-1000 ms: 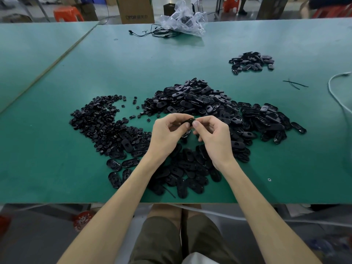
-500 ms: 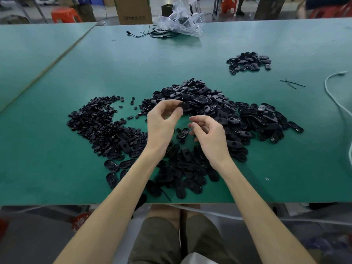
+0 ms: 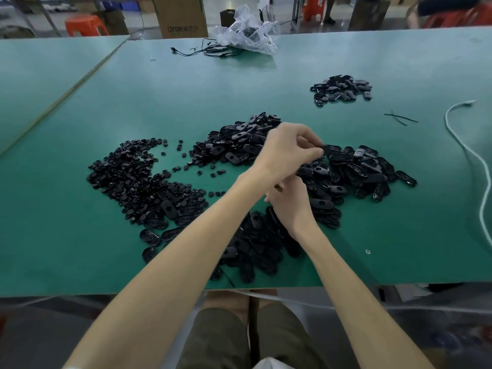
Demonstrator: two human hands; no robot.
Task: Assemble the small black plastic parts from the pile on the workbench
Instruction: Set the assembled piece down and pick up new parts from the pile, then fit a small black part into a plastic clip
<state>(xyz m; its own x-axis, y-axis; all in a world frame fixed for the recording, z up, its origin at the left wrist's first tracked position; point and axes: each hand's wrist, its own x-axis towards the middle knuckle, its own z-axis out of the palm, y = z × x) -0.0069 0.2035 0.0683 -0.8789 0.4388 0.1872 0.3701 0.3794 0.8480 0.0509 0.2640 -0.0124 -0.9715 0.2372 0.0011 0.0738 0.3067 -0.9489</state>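
Across the green workbench (image 3: 80, 249) sprawls a large heap of black oval plastic shells (image 3: 234, 145), reaching from the middle of the surface down to its near edge. To its left lies a second heap of small round black plastic parts (image 3: 127, 177), with a few strays between the two. A smaller cluster of black oval pieces (image 3: 340, 87) sits well apart at the far right. A crumpled clear plastic bag (image 3: 247, 33) rests at the far edge, and a white cord (image 3: 446, 121) curves along the right side.

Left hand (image 3: 287, 153) reaches across to the right over the big heap, thumb and fingers pinching a small black piece (image 3: 325, 149). Right hand (image 3: 292, 206) sits beneath the left wrist, just above the shells; its fingers are hidden, so I cannot tell its grip.
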